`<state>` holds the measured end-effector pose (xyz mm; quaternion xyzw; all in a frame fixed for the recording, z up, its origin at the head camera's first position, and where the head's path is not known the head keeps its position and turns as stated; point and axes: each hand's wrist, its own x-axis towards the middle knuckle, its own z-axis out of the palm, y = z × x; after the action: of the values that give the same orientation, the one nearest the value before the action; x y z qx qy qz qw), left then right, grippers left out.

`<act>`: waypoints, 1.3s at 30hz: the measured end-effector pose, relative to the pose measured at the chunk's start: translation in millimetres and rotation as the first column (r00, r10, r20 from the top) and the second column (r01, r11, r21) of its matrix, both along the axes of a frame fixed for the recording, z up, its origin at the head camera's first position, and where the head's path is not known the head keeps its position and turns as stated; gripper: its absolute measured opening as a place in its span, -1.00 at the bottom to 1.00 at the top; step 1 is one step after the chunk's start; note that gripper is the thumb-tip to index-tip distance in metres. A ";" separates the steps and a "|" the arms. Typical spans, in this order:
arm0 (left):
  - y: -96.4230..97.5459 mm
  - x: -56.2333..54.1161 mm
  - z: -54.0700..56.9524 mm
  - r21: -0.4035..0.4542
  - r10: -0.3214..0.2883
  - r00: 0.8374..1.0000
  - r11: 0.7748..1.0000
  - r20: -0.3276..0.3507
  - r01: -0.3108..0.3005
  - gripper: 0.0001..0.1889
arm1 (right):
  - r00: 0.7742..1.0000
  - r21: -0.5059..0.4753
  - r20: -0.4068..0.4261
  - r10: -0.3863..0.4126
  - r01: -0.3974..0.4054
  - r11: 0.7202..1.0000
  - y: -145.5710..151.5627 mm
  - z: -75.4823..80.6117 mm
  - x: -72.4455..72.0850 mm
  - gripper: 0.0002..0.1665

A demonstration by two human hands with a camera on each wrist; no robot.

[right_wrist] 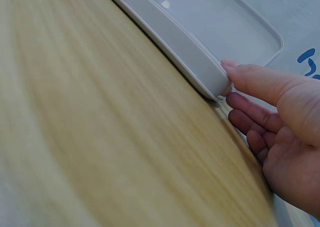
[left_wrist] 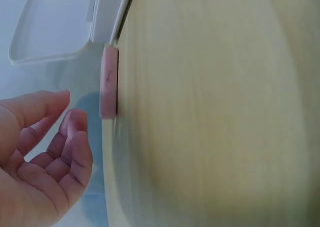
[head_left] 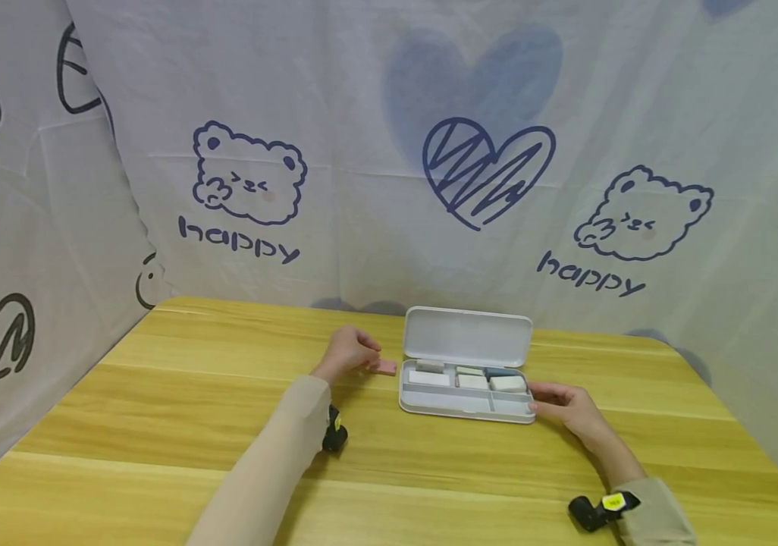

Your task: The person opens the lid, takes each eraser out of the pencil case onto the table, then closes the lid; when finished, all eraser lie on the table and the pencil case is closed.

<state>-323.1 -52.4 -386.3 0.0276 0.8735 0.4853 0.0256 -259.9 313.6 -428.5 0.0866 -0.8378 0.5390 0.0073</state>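
On the table lies a pink eraser (head_left: pixel 385 368), a small flat block, just left of an open white pencil case (head_left: pixel 443 402). Beside the eraser is my left hand (head_left: pixel 350 351); in the left wrist view its bent fingers (left_wrist: pixel 80 152) and thumb have a gap between them and hold nothing. My right hand (head_left: pixel 569 409) grips the right end of the case, thumb at the rim and the other fingers against the outer side. Several pale eraser-like blocks (head_left: pixel 472 381) sit in the case's back compartments. Its lid (head_left: pixel 467 336) stands raised behind.
The wooden table (head_left: pixel 177 409) reaches back to a hanging cloth (head_left: pixel 362 152) printed with bears and hearts. The front row of the case (head_left: pixel 430 398) shows bare compartments split by a divider. Black cameras (head_left: pixel 336 432) are strapped to both wrists.
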 end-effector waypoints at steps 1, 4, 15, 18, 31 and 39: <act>1.5 0.1 0.3 -0.004 -0.005 1.000 1.000 -0.005 0.005 -0.86 | 1.000 -0.001 0.002 -0.002 0.002 1.000 0.0 0.3 0.2 -0.45; 6.2 0.3 0.3 0.017 -0.040 0.999 0.999 -0.005 0.040 -0.87 | 1.000 -0.001 0.007 -0.002 0.002 1.000 0.2 0.7 0.5 -0.44; 20.9 1.7 2.0 0.076 -0.213 0.977 0.975 0.023 0.210 -0.86 | 1.000 -0.001 -0.004 0.000 0.000 1.000 0.2 0.9 1.0 -0.45; 23.6 2.5 2.0 0.017 -0.252 0.968 0.967 0.007 0.252 -0.85 | 1.000 0.008 -0.002 -0.008 0.008 1.000 0.2 0.5 0.9 -0.45; 35.4 6.4 -0.4 -0.102 -0.312 0.950 0.945 -0.007 0.310 -0.75 | 1.000 0.005 -0.007 -0.008 0.008 1.000 0.7 0.0 1.2 -0.46; 38.3 6.7 0.3 -0.122 -0.308 0.951 0.944 0.014 0.307 -0.75 | 1.000 -0.002 -0.005 0.001 -0.001 1.000 0.5 0.1 1.6 -0.45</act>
<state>-316.4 -14.1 -386.0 0.1633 0.8868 0.4205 0.1003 -258.3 314.1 -428.4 0.0886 -0.8371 0.5397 0.0093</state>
